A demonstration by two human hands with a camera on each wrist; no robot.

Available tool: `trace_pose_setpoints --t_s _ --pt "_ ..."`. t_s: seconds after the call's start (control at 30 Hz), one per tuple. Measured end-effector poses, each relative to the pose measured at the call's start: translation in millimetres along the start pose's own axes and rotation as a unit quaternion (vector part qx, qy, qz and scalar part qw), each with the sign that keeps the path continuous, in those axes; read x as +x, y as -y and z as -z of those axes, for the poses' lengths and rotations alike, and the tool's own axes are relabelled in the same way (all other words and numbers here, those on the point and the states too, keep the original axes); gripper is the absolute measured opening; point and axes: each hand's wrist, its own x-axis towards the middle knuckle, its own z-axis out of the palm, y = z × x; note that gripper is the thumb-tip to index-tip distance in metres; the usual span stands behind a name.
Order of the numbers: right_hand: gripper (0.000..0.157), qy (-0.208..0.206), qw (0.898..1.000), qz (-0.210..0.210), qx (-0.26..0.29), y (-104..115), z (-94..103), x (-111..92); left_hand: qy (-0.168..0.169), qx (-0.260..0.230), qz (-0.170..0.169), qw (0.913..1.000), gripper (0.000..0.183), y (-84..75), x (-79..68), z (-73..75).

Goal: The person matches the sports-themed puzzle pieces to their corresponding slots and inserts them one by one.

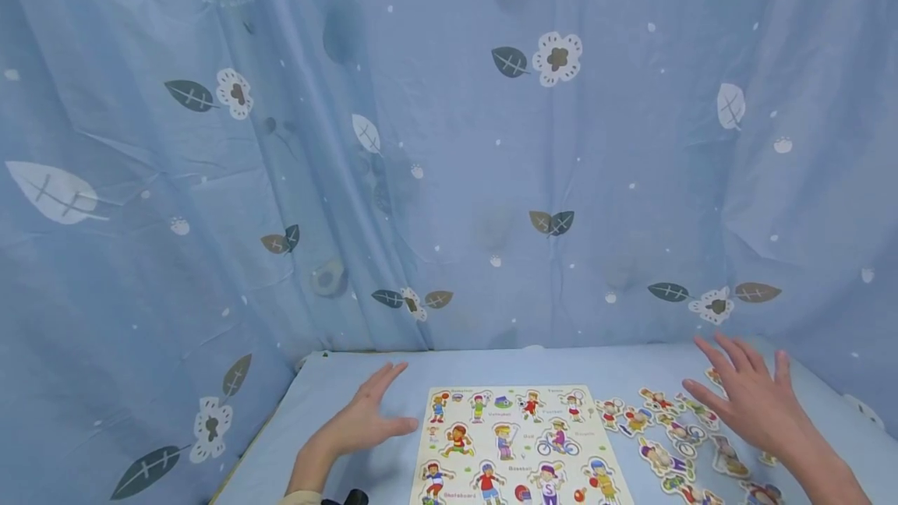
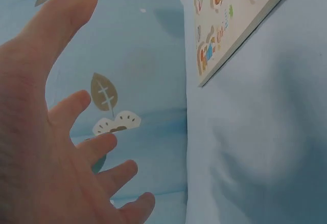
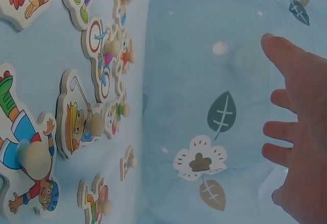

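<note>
A wooden puzzle board (image 1: 519, 450) with printed sports figures lies flat on the table. Left of it my left hand (image 1: 361, 423) is raised above the table with fingers spread, holding nothing. My right hand (image 1: 754, 396) hovers over the loose puzzle pieces on the right, fingers apart and touching none of them. Knobs stand up from these pieces in the right wrist view, among them a cyclist (image 3: 102, 60), a golfer (image 3: 76, 116) and a skater in a blue helmet (image 3: 30, 152). In the left wrist view the board's corner (image 2: 209, 70) shows beyond my left hand (image 2: 66, 147).
The table (image 1: 393, 466) has a light blue cover. A blue curtain (image 1: 449, 139) with leaves and flowers hangs behind it and along its sides. A small black object (image 1: 355, 497) shows at the bottom edge near my left wrist.
</note>
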Motion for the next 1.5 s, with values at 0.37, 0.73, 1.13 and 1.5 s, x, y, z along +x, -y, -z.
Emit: trace_pose_setpoints --t_s 0.37,0.73,1.13,1.5 --pt "0.074 0.043 0.998 0.004 0.039 0.2 0.5 0.1 0.063 0.018 -0.017 0.9977 0.096 7.4 -2.4 -12.0" --pt "0.068 0.086 0.993 -0.006 0.075 -1.1 5.0 2.3 0.152 0.037 0.025 0.9873 0.099 26.3 8.3 -27.8" --pt "0.069 0.133 0.989 -0.017 0.065 -4.8 13.5 11.8 0.208 0.062 0.038 0.9754 0.095 116.3 57.1 -57.9" --pt "0.059 0.234 0.967 -0.052 0.082 -23.6 18.7 14.5 0.209 0.068 0.052 0.9742 0.094 117.9 55.4 -54.9"
